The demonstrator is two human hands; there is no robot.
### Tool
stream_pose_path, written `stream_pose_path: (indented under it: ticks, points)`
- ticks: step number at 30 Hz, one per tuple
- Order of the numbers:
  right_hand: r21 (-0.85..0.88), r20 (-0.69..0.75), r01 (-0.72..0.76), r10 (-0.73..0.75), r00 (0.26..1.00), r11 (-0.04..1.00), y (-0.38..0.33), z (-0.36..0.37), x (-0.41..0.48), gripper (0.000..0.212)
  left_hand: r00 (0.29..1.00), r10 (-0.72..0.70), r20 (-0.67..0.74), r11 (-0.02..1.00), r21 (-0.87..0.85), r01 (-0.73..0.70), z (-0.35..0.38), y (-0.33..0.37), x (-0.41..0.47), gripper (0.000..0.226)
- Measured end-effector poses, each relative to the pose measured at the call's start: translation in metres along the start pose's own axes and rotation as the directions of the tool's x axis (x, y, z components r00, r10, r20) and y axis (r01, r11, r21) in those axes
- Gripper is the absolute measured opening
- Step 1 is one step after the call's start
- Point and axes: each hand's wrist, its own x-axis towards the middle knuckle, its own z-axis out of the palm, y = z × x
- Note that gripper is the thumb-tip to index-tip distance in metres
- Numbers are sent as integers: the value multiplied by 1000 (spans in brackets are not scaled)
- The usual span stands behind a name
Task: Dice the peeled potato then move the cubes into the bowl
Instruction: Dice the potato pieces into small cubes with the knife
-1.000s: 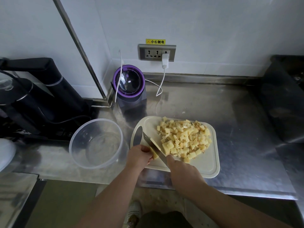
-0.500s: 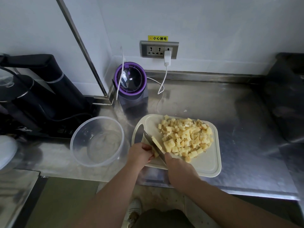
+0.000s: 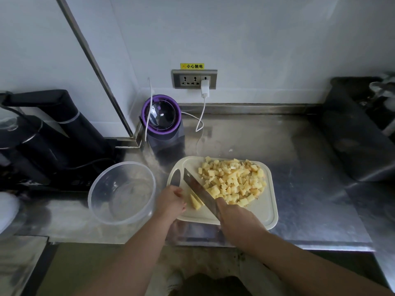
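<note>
Head view: At a steel counter [image 3: 299,167], a person dices potato on a white board [image 3: 266,214]. The right hand [image 3: 237,223] is wrapped tight round the handle of a knife [image 3: 198,192], whose blade runs diagonally across the board's left half, tip towards the far-left corner. The left hand [image 3: 171,199] sits at the board's left edge with its fingers curled in. Their tips are just beside a small uncut wedge [image 3: 195,202] on the near side of the blade, but whether they actually touch or pin it cannot be told. On the far side of the blade a heap of cubes [image 3: 233,180] covers the middle and back of the board. The clear bowl [image 3: 100,210] stands just left of the board, with no cubes in it.

Dicing looks almost done, with only the wedge left. The next move calls for steadying that wedge with fingertips tucked well clear, then chopping it. After that, the heap has to cross the board's left edge into the bowl.
</note>
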Motion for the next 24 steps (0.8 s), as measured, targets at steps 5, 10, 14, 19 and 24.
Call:
stream_pose_path:
  ticks: [5,10,14,19,24]
  points:
    - [-9,-8,3,-3,1000,1000,-8,4,-1,48,963,182,-200,980,116,-162,-14,14,-11,23]
    - [24,8,18,-18,1000,1000,-14,8,-1,56,820,552,-153,811,325,-486,-28,48,-20,25]
    - [49,9,21,-22,1000,999,-15,14,1,54,817,481,319,586,576,-570,-28,74,-12,30]
    - [31,28,31,-32,999,999,-13,21,7,47,855,132,502,383,770,-511,-10,81,0,32]
    - [-11,34,47,-46,998,999,-13,19,7,47,834,44,550,200,813,-547,7,79,2,37]
